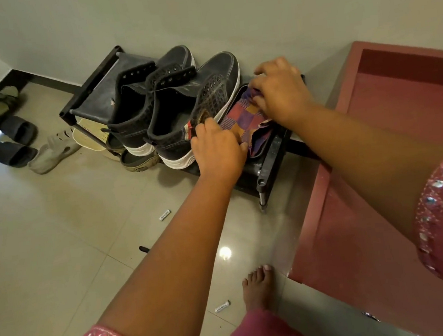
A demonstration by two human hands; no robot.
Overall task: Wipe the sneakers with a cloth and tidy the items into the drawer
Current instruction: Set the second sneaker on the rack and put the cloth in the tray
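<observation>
Two dark high-top sneakers with white soles stand side by side on top of a black shoe rack [267, 157]: the left sneaker [131, 103] and the right sneaker [194, 99]. A checked purple and orange cloth [242, 116] lies on the rack to the right of them. My left hand [218, 149] pinches the near end of the cloth beside the right sneaker's heel. My right hand [280, 90] grips the far end of the cloth near the wall.
A red ledge or step [377, 151] runs on the right. Sandals and slippers [21, 145] lie on the tiled floor at left, more shoes under the rack. Two small white tubes [165, 214] [222, 307] and a black cap [144, 249] lie on the floor. My bare foot [257, 287] stands near.
</observation>
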